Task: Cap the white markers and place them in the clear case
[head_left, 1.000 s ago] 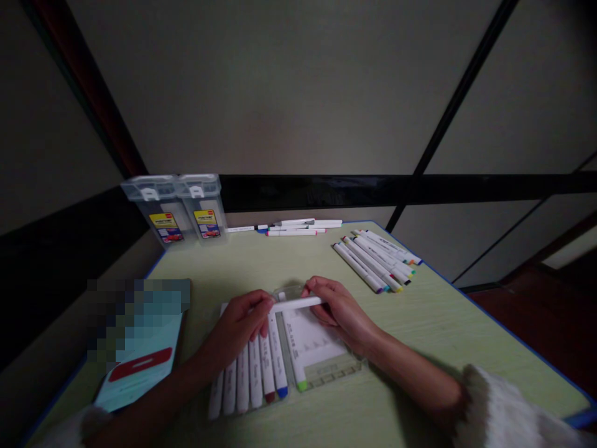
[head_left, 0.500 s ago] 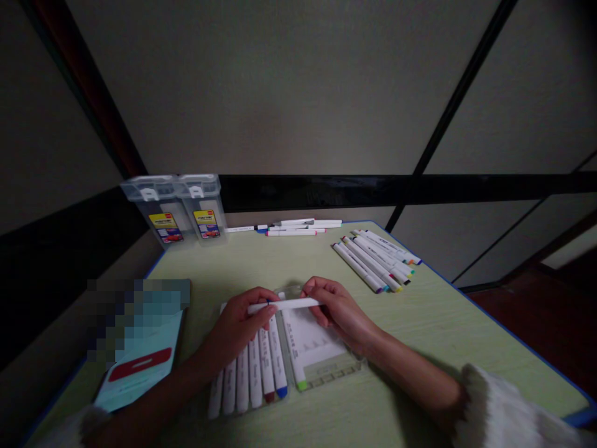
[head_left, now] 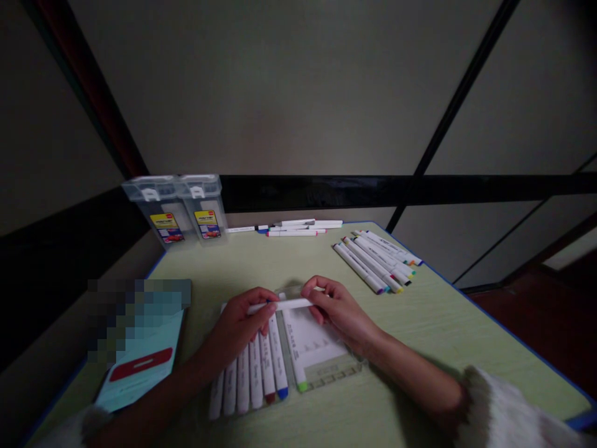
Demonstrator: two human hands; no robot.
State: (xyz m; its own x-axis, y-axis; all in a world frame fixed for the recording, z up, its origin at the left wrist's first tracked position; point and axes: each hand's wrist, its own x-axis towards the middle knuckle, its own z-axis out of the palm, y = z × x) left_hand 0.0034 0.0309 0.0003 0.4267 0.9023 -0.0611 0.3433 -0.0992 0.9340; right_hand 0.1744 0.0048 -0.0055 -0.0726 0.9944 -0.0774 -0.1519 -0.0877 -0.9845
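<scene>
A white marker (head_left: 293, 303) lies level between my two hands, above a clear plastic marker case (head_left: 357, 367). My left hand (head_left: 245, 314) is closed on its left end, thumb and fingers pinching it. At the other end my right hand (head_left: 333, 308) grips it, also with thumb and fingers. Below my left hand, several white markers (head_left: 255, 379) lie side by side in the case's left half, one with a blue tip and one with a brown tip. A green-tipped marker (head_left: 295, 354) rests in the right half, beside a white paper insert (head_left: 312, 336).
Several markers (head_left: 373, 258) lie in a slanted group at the right, and more markers (head_left: 298, 228) lie along the back edge. Two clear lidded boxes (head_left: 205, 214) stand at the back left. A teal flat object (head_left: 144, 361) with a red patch lies at the left.
My right hand has shifted very slightly left along the marker. Both hands keep their hold, and the other things stay in place.
</scene>
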